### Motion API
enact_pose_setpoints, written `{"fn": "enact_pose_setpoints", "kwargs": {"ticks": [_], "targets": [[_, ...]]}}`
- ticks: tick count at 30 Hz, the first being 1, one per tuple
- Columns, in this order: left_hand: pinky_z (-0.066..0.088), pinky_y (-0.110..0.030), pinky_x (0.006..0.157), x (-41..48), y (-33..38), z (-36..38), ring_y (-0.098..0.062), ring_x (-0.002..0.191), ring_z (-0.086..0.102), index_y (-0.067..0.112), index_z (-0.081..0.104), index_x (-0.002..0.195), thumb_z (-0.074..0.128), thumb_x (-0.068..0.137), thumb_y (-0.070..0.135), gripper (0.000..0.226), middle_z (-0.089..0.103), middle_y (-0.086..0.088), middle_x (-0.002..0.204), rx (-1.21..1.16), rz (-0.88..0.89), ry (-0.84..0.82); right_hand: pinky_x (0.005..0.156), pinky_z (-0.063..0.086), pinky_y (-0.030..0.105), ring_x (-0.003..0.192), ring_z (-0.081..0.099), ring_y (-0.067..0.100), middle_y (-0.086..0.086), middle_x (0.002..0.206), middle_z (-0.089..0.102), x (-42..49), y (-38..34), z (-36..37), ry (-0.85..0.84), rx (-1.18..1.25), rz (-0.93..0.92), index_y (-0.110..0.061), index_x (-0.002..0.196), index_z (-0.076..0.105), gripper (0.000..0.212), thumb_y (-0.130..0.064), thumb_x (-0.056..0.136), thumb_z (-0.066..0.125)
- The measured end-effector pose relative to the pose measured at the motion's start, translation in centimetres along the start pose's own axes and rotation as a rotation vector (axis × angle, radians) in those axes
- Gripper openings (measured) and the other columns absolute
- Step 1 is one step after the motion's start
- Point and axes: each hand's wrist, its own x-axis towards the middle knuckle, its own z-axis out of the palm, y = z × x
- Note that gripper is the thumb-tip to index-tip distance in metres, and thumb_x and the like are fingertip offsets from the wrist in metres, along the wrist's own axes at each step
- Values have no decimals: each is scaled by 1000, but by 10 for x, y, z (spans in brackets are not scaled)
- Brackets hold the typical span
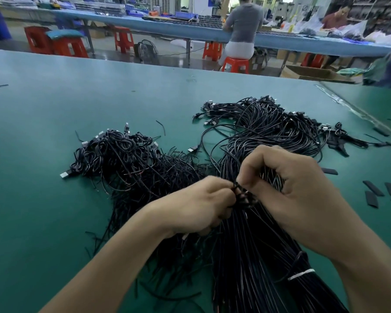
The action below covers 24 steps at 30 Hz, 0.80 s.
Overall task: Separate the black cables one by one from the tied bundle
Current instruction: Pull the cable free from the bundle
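Grips closed, left hand and right hand pinch strands of the tied bundle, beside a loose cable pile on the green tabletop.

No readable writing right now: nothing legible on the black cables, the green table near us, or the far blue bench.

tied bundle right, loose cables left
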Motion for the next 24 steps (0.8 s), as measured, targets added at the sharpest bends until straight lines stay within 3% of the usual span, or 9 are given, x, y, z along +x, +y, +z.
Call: {"fn": "enact_pose_setpoints", "kwargs": {"ticks": [4, 7, 10, 13, 16, 20, 24], "targets": [[21, -16, 38, 0, 2, 8, -6, 46, 24, 28, 44, 62, 34, 103, 13, 45, 31, 10, 58, -79, -4, -46, 69, 44, 19, 82, 60, 10, -14, 81, 63, 2, 5, 5, 4, -31, 22, -31, 82, 59, 26, -6, 87, 65], [20, -14, 38, 3, 5, 4, -6, 45, 23, 28, 56, 63, 32, 103, 10, 50, 30, 11, 58, -227, 44, -42, 76, 41, 15, 89, 59, 7, -18, 86, 63, 1, 9, 5, 176, 0, 60, -31, 89, 63, 17, -14, 92, 64], [22, -12, 39, 3, 5, -2, -5, 44, 25, 29, 67, 66, 30, 103, 9, 56, 34, 10, 55, -357, 63, 20, 73, 36, 6, 84, 57, 5, -20, 85, 60, 2, 4, 1, 313, 11, 1, -30, 94, 66, 11, -22, 90, 60], [21, -12, 39, 5, 4, -4, -6, 43, 23, 29, 60, 56, 30, 102, 8, 58, 33, 9, 53, -384, 67, 93, 63, 38, 7, 69, 58, 7, -11, 76, 63, 1, 3, 1, 158, 100, 24, -31, 90, 71, 8, -29, 82, 73], [19, -12, 38, 5, 5, -4, -5, 42, 22, 26, 53, 56, 30, 100, 7, 54, 31, 11, 51, -356, 60, 131, 61, 41, 11, 67, 59, 10, -7, 74, 63, -1, 9, 6, 3, 80, 88, -34, 92, 74, 23, -24, 74, 85], [18, -12, 38, 4, 6, -4, -5, 42, 20, 22, 44, 67, 30, 100, 6, 39, 28, 10, 53, -320, 61, 135, 66, 43, 11, 75, 62, 11, -10, 75, 65, 1, 10, 9, 68, 33, 44, -33, 85, 78, 20, -16, 76, 84], [19, -13, 38, 3, 5, -6, -6, 43, 21, 21, 48, 67, 31, 101, 6, 41, 31, 8, 54, -259, 15, 104, 77, 42, 15, 90, 60, 8, -16, 88, 62, 1, 10, 9, 88, -52, 1, -33, 85, 78, 9, -26, 79, 78]]}}
